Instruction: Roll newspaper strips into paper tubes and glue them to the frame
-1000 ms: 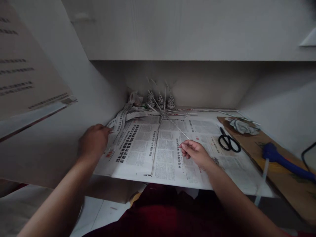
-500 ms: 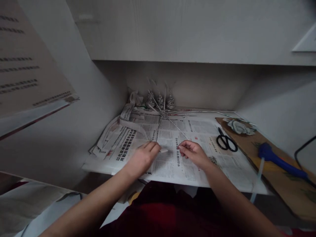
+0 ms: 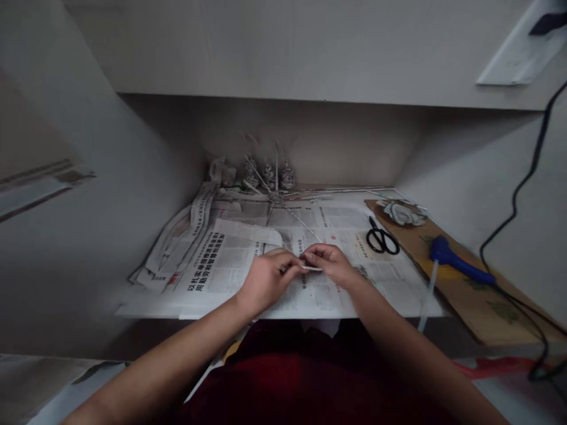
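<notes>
My left hand is closed in a pinch on a newspaper strip, whose long flat part runs behind the hand to the left. Fingertip to fingertip with it, my right hand pinches the strip's narrow end, which looks thin and rolled. The fingers partly hide this end. Just beyond the right hand ends one spoke of a star of paper rods lying on the newspaper sheet.
Newspaper strips are heaped at the left. Small woven paper pieces stand at the back. Black scissors lie at the right, beside cardboard bearing a paper flower and a blue glue gun with a cord.
My hands have come together from apart, and the right fingers now pinch the strip's end. The flat strip has swung round behind the left hand. The view has shifted right.
</notes>
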Available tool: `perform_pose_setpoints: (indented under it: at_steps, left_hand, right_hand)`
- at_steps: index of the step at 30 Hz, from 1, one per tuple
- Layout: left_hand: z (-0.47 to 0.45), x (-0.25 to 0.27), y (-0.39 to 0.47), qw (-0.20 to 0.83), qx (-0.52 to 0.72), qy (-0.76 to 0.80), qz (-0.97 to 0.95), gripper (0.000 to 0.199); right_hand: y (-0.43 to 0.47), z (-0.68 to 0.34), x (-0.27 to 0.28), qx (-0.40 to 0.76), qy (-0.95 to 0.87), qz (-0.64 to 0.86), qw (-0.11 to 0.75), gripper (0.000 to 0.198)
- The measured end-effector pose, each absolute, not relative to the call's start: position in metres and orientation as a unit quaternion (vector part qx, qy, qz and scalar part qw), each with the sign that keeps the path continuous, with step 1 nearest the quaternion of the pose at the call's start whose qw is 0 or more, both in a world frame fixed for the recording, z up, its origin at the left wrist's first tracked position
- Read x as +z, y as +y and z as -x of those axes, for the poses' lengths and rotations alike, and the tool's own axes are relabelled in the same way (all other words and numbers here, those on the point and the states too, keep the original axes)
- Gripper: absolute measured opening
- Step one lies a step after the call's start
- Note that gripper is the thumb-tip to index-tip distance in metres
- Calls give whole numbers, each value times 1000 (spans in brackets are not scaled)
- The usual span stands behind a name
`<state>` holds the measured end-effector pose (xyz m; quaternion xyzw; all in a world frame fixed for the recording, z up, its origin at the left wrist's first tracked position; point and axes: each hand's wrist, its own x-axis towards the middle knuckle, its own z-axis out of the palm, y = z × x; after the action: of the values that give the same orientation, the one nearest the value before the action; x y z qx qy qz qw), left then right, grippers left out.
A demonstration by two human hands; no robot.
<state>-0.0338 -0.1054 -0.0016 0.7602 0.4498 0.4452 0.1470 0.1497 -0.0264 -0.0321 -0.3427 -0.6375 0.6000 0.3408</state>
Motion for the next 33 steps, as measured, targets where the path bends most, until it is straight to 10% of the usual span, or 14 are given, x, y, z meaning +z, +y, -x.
perform_pose_setpoints:
  at_steps: [10, 33]
  left_hand:
    - [34, -8, -82, 249, 475, 552, -638, 17]
    - [38, 9, -69, 110, 547, 419, -716, 10]
  right_hand:
    - [-23, -159, -38, 693, -602, 235, 319, 35]
    - [-15, -162, -37, 772, -447, 219, 395, 23]
